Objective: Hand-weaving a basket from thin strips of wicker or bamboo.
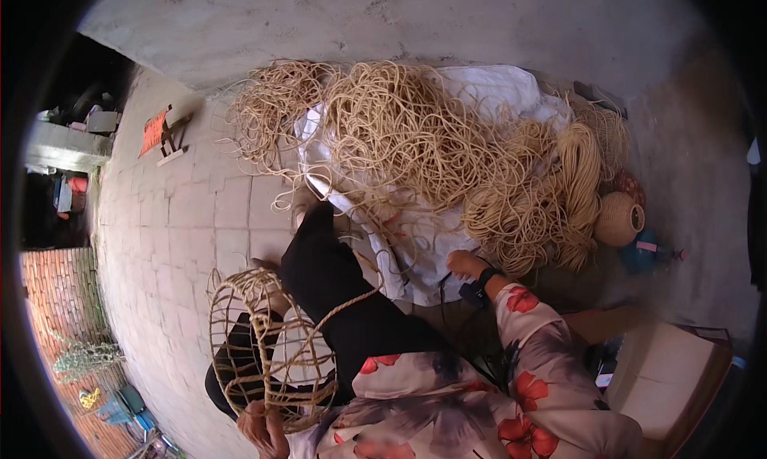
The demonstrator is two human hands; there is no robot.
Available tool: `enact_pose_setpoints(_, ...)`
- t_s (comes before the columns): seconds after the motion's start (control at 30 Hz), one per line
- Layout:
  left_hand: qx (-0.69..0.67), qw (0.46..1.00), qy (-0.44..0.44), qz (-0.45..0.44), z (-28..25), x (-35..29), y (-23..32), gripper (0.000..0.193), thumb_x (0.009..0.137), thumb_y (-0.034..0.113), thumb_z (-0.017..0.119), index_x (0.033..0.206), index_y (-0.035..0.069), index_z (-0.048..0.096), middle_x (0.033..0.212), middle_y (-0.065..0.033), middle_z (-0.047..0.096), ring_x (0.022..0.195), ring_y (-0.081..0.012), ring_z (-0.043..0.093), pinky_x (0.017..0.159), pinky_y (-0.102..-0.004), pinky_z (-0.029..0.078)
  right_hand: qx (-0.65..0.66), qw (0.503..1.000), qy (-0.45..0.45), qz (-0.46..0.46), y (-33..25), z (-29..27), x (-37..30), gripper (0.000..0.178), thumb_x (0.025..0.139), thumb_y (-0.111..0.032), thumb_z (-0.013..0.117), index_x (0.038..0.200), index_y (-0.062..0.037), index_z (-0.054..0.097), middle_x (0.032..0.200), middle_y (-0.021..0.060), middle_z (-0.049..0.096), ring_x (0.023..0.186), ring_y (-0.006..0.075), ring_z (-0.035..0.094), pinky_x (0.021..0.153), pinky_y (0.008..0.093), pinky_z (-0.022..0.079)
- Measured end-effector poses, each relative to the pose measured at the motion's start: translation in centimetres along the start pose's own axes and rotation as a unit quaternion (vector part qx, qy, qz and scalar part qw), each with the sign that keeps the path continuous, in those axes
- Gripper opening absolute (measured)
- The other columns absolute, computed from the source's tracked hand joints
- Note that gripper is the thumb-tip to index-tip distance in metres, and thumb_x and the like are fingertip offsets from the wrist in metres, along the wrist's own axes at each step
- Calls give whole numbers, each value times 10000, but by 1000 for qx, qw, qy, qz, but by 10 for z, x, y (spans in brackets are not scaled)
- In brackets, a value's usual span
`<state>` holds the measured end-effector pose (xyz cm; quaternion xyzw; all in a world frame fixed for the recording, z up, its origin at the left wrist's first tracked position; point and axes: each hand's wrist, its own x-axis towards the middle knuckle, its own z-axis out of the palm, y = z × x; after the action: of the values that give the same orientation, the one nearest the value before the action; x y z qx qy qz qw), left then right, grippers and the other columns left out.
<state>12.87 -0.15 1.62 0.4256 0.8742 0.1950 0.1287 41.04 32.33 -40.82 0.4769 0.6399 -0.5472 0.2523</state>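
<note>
An openwork basket (276, 347) of twisted tan cord, with wide gaps in its mesh, rests against my left leg. My left hand (264, 429) grips its near rim, fingers wrapped round the cord. From the basket a single length of cord (351, 302) runs over my black-trousered thigh and bends back toward the cord heap. My right hand (466, 264) is held out beside that heap (415, 131), fingers curled in. Whatever is inside those fingers, if anything, is hidden. A black device is strapped to my right wrist.
White sheeting (487, 91) lies under the cord, against a grey wall. Coiled hanks (579, 179) and a round woven pot (619, 219) sit at the right. A small orange-seated stool (160, 135) stands far left on paving. A box (659, 375) is at lower right.
</note>
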Motion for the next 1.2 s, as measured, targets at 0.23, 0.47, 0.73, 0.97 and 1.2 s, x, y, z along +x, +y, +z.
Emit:
enact_pose_setpoints(0.23,-48,999,-20,15,-2,1,1,229,908,201,514,756,37,566,609,-90,500,542,-232,460,523,-370,345,-49,946,223,-229,-24,84,39,181,787,-180,519,799,-55,648,784,181,659,769,391,626,702,434,503)
enact_pose_setpoints(0.47,-34,997,-61,44,-7,17,4,164,887,151,501,817,31,589,672,-127,540,582,-306,508,547,-394,377,-102,964,124,-210,-66,113,43,191,822,-177,517,941,-58,609,876,183,644,834,372,620,714,449,501)
enact_pose_setpoints(0.73,-54,995,-74,30,-8,36,-5,159,885,146,502,826,29,593,676,-127,544,583,-305,510,549,-393,379,19,952,275,-134,-100,104,63,288,767,-167,583,997,-4,523,982,232,580,973,422,550,823,474,459)
enact_pose_setpoints(0.97,-69,994,-78,22,-11,44,-14,155,884,142,504,834,28,596,679,-127,548,583,-304,512,551,-392,381,-114,955,238,-138,-114,99,73,251,726,-88,510,959,-16,566,896,209,612,908,425,586,793,467,478)
enact_pose_setpoints(1.2,-71,994,-81,12,-14,52,-17,151,882,138,505,842,27,599,682,-126,551,584,-303,514,553,-392,383,-175,914,359,-66,-131,128,104,212,811,-153,530,987,-38,558,942,164,595,772,330,647,653,418,529)
